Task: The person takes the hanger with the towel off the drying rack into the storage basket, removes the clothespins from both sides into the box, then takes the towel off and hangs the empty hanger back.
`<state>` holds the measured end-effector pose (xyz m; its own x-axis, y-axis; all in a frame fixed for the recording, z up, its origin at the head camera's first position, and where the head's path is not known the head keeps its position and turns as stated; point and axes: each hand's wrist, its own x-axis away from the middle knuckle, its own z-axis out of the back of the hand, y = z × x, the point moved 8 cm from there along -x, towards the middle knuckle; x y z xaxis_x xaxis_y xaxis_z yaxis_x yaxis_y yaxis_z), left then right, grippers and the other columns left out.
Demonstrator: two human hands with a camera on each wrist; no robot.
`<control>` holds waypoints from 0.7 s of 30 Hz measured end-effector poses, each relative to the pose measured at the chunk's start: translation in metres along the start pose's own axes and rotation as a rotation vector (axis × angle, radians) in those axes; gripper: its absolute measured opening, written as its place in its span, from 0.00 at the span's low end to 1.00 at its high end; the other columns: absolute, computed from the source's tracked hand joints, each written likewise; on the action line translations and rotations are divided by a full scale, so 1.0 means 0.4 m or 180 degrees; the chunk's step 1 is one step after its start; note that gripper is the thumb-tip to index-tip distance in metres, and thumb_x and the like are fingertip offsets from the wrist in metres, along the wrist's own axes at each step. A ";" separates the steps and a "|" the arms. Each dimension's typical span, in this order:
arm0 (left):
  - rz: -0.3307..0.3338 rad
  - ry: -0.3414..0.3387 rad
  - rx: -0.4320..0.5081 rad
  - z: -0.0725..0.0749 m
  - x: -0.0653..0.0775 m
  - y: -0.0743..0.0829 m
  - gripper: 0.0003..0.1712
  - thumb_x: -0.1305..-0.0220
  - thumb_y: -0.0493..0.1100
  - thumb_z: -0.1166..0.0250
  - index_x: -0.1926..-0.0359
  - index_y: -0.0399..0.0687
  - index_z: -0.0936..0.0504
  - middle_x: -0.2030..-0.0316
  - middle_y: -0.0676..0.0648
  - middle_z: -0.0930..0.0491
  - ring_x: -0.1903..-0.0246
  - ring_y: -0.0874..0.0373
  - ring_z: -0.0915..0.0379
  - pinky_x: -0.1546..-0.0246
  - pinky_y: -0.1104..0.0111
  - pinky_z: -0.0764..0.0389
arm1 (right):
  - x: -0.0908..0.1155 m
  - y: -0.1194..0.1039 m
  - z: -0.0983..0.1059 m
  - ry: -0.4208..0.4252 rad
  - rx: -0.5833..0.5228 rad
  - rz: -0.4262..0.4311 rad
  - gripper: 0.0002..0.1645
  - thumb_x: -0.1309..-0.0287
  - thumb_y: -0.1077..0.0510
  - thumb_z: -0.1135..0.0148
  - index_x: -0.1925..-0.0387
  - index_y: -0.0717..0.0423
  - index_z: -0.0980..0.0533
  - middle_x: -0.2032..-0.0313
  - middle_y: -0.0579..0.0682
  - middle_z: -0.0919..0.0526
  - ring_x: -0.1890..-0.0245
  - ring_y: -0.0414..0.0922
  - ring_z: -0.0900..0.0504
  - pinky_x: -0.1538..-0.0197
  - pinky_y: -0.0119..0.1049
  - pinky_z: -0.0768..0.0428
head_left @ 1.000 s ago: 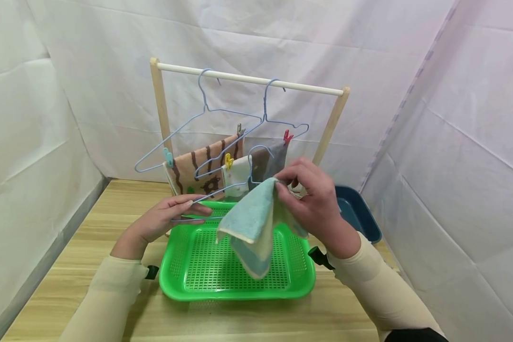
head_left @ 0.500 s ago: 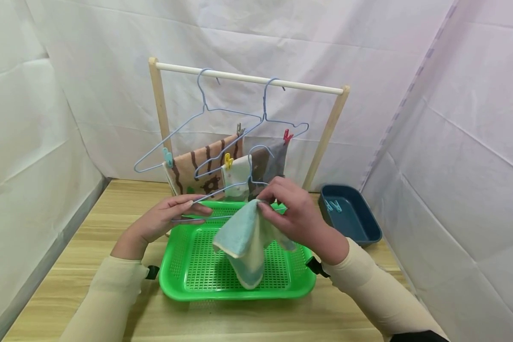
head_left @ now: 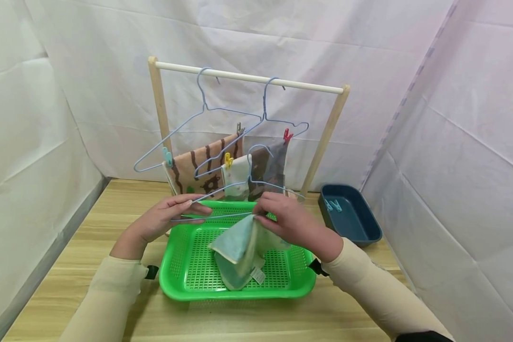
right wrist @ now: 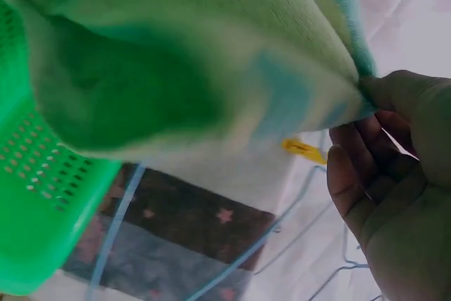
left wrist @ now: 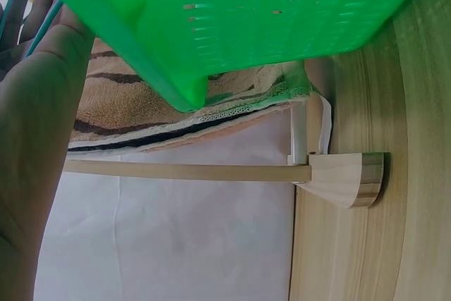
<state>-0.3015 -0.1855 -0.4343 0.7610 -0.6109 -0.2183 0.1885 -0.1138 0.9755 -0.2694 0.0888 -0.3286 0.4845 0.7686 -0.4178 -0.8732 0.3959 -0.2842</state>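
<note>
A blue wire hanger (head_left: 222, 189) is held above the green basket (head_left: 171, 280). My left hand (head_left: 162, 216) holds the hanger's left end, thumb against the upper wire and fingers among the wires. With thumb and fingertips my right hand (head_left: 286, 221) pinches a corner of a light blue and cream towel (head_left: 235, 244), right at the hanger's bottom wire. The towel droops in folds into the basket, a white label showing low on it. The right wrist view shows the pinched towel (right wrist: 282, 61) close up, overlapping the hanger.
Behind stands a wooden rack (head_left: 248, 76) with two blue hangers. From them hang a brown striped towel (head_left: 203, 164) and a grey and white towel (head_left: 267, 171), with clothespins, one yellow (head_left: 228, 161). A dark blue tray (head_left: 352, 218) holding light blue clothespins stands at right.
My right hand has moved down and left, bringing the towel from above the hanger's side to its bottom wire. The towel now hangs lower in the basket. My left hand stays put.
</note>
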 end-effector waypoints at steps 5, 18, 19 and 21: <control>-0.0017 -0.0001 0.0017 0.001 0.002 0.002 0.25 0.08 0.39 0.56 0.21 0.48 0.24 0.34 0.38 0.15 0.32 0.45 0.18 0.33 0.51 0.16 | 0.018 0.030 -0.046 -0.0363 0.0103 -0.0082 0.07 0.28 0.62 0.24 0.57 0.49 0.16 0.59 0.42 0.17 0.59 0.42 0.18 0.55 0.37 0.14; -0.0038 -0.0029 0.0054 -0.004 0.000 0.010 0.25 0.08 0.39 0.56 0.21 0.50 0.25 0.35 0.42 0.14 0.33 0.50 0.17 0.33 0.55 0.16 | 0.050 0.079 -0.167 -0.1131 0.0231 -0.0155 0.07 0.28 0.64 0.27 0.57 0.49 0.14 0.56 0.44 0.14 0.56 0.42 0.14 0.53 0.38 0.12; -0.0026 -0.0026 0.0052 -0.005 0.000 0.010 0.25 0.08 0.39 0.56 0.21 0.50 0.25 0.35 0.42 0.14 0.33 0.50 0.18 0.33 0.55 0.16 | 0.052 0.081 -0.175 -0.1162 0.0226 -0.0157 0.07 0.28 0.65 0.27 0.57 0.49 0.13 0.56 0.44 0.14 0.57 0.41 0.14 0.54 0.37 0.13; -0.0003 -0.0017 0.0045 -0.005 0.000 0.010 0.25 0.07 0.39 0.56 0.20 0.50 0.25 0.35 0.42 0.14 0.33 0.49 0.18 0.33 0.55 0.16 | 0.054 0.085 -0.191 -0.1243 0.0207 -0.0161 0.08 0.30 0.66 0.27 0.59 0.50 0.14 0.59 0.44 0.14 0.59 0.40 0.16 0.56 0.35 0.14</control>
<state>-0.2997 -0.1844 -0.4306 0.7575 -0.6150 -0.2190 0.1804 -0.1253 0.9756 -0.2845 0.0804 -0.4132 0.4812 0.8756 -0.0417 -0.8564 0.4594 -0.2356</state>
